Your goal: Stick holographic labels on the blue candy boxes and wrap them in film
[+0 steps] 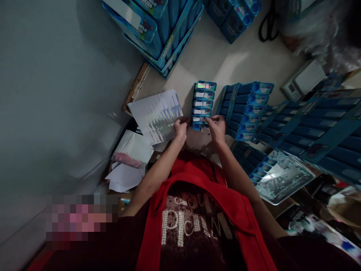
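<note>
A short row of several small blue boxes (202, 104) with shiny label stickers lies on the white table (214, 60) in front of me. My left hand (181, 128) pinches at the near left corner of the row. My right hand (216, 126) pinches at the near right corner, fingers curled onto the nearest box. A white sticker sheet (156, 114) with peeled gaps lies just left of my left hand.
More blue boxes lie in a bundle (245, 111) to the right, in long display cartons (316, 128) further right, and in an open carton (158, 26) at the back. Loose papers (129, 162) sit at the left edge. A small scale (303, 81) stands at the back right.
</note>
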A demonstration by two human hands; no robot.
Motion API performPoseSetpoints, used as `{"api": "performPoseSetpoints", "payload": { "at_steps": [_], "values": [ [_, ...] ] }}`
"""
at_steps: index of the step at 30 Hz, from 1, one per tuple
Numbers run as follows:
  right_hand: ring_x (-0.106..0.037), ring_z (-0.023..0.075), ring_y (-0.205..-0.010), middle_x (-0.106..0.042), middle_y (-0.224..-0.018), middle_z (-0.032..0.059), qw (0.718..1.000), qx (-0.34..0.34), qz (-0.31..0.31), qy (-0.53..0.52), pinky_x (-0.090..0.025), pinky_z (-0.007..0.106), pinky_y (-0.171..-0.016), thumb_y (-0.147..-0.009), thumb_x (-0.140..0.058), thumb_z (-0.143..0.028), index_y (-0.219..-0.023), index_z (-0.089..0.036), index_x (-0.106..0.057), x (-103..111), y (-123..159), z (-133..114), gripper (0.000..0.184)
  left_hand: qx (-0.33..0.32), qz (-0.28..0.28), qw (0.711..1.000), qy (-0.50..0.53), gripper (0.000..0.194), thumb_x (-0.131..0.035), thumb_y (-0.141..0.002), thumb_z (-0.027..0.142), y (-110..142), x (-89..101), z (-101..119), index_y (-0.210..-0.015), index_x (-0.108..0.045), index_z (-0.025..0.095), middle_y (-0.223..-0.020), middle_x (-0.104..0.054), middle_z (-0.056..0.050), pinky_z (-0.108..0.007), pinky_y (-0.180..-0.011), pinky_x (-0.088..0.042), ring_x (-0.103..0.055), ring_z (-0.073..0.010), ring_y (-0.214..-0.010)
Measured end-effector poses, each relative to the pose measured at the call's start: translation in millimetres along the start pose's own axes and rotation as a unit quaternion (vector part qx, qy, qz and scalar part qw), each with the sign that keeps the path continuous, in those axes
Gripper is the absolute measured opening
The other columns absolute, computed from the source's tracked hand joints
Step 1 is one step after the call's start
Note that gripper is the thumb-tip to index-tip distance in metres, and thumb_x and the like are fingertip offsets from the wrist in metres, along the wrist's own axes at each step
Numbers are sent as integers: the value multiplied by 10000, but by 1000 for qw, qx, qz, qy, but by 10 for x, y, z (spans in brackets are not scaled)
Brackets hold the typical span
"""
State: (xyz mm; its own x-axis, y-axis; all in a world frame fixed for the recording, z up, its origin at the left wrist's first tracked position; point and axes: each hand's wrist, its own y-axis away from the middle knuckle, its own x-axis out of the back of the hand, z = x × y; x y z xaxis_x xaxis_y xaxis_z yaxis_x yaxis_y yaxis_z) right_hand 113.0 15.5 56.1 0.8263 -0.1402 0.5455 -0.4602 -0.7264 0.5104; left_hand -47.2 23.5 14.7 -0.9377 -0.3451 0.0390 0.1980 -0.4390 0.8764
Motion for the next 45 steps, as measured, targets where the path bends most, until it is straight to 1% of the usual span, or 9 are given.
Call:
{"api": "performPoseSetpoints", "payload": {
  "at_steps": [3, 5, 9, 12, 18, 25, 33, 40, 45],
  "values": [
    [-445, 132, -571, -434, -620, -110, 996, -39, 22, -82, -400, 274, -550, -770, -831, -624, -987, -249, -546, 95, 116, -163, 518, -140, -27, 989, -47, 180, -811, -912, 362, 238, 160, -21, -964, -719, 217, -846, -742, 3, -233, -753, -527, -688, -126, -772],
    [-431, 128, -568, -411, -609, -115, 988, -41, -3, -146, -428, 272, -541, -735, -853, -671, -968, -263, -537, 128, 202, -266, 566, -181, -72, 979, -54, 334, -804, -914, 532, 422, 274, -11, -970, -733, 211, -835, -736, -11, -254, -776, -539, -698, -139, -760],
    [-436, 121, -577, -418, -616, -113, 977, -42, -29, -206, -459, 262, -539, -712, -877, -725, -947, -274, -522, 104, 348, -395, 620, -78, -197, 977, 1, 724, -833, -763, 799, 673, 380, 45, -1142, -747, 187, -933, -780, -65, -282, -741, -546, -717, -159, -737],
    [-402, 106, -569, -440, -623, -105, 982, -35, -28, -185, -383, 241, -520, -730, -877, -709, -943, -262, -546, 63, 413, -418, 596, -29, -246, 968, 36, 829, -957, -610, 750, 716, 360, 68, -1184, -741, 193, -964, -789, -65, -280, -726, -549, -715, -160, -751],
    [-412, 96, -556, -445, -620, -118, 980, -50, -53, -183, -304, 238, -530, -741, -882, -631, -979, -255, -548, 101, 479, -341, 556, -35, -197, 980, 11, 586, -1043, -523, 556, 668, 360, 38, -804, -702, 171, -711, -695, 15, -248, -660, -519, -615, -104, -621],
    [-637, 156, -650, -689, -706, -64, 978, -60, -55, -191, -485, 287, -639, -597, -932, -435, -1038, -245, -561, 133, 451, -110, 607, -54, -188, 979, -55, 544, -1008, -582, 577, 567, 462, 161, -754, -690, 171, -670, -680, -1, -235, -618, -510, -624, -113, -616],
    [-713, 209, -731, -724, -762, -24, 990, 24, -2, -136, -533, 337, -708, -689, -839, -431, -939, -254, -572, -87, 367, -16, 406, -62, -141, 984, -93, 411, -962, -638, 464, 395, 439, 264, -719, -669, 187, -624, -626, 27, -229, -574, -507, -589, -101, -568],
    [-695, 200, -708, -688, -743, -49, 997, 47, 17, -62, -513, 335, -720, -709, -812, -436, -919, -264, -529, -124, 327, 33, 392, -49, -126, 987, -88, 403, -974, -612, 429, 273, 414, 176, -714, -667, 188, -650, -631, 34, -240, -571, -534, -573, -96, -568],
    [-687, 211, -705, -678, -729, -58, 999, 36, 29, 2, -482, 338, -723, -718, -824, -503, -989, -266, -516, -100, 315, -6, 474, 27, -123, 990, -58, 464, -1032, -530, 387, 126, 345, 90, -690, -648, 181, -651, -633, 42, -241, -591, -529, -577, -91, -574]
  ]
}}
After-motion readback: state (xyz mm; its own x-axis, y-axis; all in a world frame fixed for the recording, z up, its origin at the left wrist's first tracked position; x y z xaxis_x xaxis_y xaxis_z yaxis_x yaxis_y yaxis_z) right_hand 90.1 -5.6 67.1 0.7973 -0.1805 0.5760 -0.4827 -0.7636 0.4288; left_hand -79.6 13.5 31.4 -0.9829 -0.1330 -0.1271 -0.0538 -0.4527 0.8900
